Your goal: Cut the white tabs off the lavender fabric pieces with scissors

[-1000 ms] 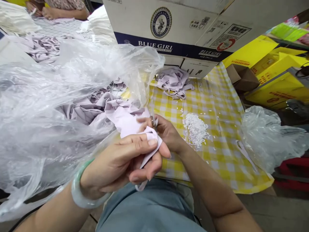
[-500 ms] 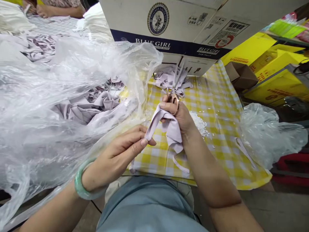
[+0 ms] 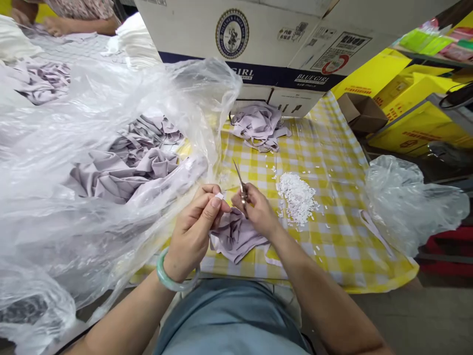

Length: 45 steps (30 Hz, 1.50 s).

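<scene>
My left hand, a green bangle at its wrist, is closed in a pinch near the middle. A small white tab pokes out between thumb and forefinger. Below the fingers hangs a lilac cloth piece, bunched between both hands. My right hand is closed around a pair of scissors, blades pointing up and away from me. How far the blades are apart is hard to make out. Right of that hand lies a heap of small white snippets on the yellow checked tablecloth.
More lilac pieces lie before a big carton. On the left, a large clear plastic bag spreads around lilac cloth. A lilac strip and another plastic bag are at right. Another person's hands show top left.
The scissors have swung down from the far side toward my left hand. My left hand has risen and now pinches a white tab. The cloth has dropped lower, and the snippet heap is uncovered.
</scene>
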Each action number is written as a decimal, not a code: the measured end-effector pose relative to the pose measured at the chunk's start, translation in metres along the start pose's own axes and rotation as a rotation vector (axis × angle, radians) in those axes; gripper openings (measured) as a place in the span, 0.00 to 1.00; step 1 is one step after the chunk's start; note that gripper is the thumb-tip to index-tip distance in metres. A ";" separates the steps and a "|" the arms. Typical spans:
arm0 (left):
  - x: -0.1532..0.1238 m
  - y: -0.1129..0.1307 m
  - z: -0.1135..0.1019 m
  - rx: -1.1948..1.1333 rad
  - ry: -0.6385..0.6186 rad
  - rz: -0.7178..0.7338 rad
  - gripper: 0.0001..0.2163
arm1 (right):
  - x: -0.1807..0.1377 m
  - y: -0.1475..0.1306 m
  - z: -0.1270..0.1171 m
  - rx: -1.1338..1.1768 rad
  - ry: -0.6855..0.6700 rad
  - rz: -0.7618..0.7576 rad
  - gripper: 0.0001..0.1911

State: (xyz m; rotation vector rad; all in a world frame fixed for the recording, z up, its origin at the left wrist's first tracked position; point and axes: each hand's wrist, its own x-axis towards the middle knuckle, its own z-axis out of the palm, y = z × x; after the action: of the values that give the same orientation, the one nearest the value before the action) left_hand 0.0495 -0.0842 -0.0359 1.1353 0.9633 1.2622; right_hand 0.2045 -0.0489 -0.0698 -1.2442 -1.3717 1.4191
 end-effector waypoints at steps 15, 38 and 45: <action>-0.008 -0.031 0.022 0.225 -0.183 0.091 0.14 | -0.073 -0.009 -0.041 -0.609 -0.106 -0.136 0.23; -0.008 -0.038 0.028 0.265 -0.287 0.176 0.13 | -0.076 -0.002 -0.048 -0.637 -0.083 -0.157 0.22; 0.009 -0.039 0.054 0.291 -0.418 0.181 0.14 | -0.089 0.002 -0.071 -0.665 0.059 -0.163 0.24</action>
State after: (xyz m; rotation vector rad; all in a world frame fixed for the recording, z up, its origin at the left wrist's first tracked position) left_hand 0.1105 -0.0791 -0.0623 1.6677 0.7527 0.9836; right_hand 0.2924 -0.1204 -0.0566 -1.5165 -1.9371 0.8210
